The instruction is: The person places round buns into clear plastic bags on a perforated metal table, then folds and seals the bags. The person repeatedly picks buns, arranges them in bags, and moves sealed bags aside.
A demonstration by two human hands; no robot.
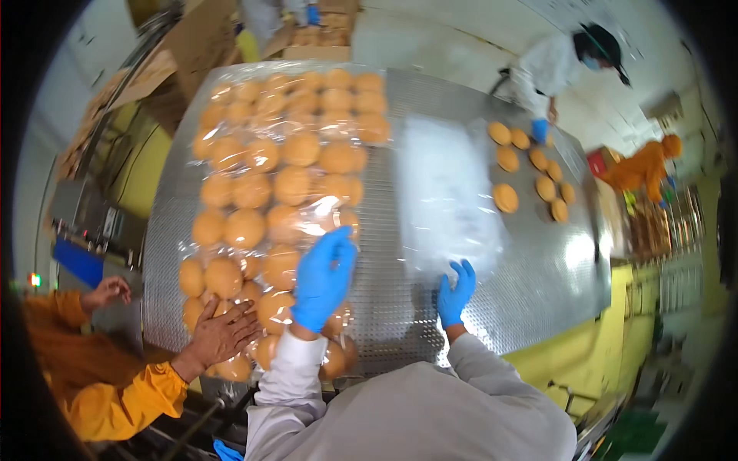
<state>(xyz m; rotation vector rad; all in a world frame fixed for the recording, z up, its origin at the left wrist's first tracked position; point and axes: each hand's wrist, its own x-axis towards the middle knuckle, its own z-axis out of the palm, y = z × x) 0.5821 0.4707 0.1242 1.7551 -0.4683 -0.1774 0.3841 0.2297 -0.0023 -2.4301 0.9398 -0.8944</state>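
Observation:
My left hand (324, 279), in a blue glove, is over the right side of the round golden buns packed in clear plastic bags (286, 222). Its fingers are curled near the shiny film; whether they pinch it is hidden. At the near edge of a stack of clear plastic bags (447, 196), my right hand (455, 294), gloved in blue too, has its fingers apart and nothing held. The bag stack looks blurred. Another person's bare hand (228, 331) rests on bagged buns just left of my left hand.
Everything lies on a textured metal table (383, 322). Loose buns (506, 198) sit at its far right, where a person in white (539, 75) reaches in. An orange sleeve (132, 397) crosses the near left corner. Cardboard boxes (202, 52) stand beyond the far left edge.

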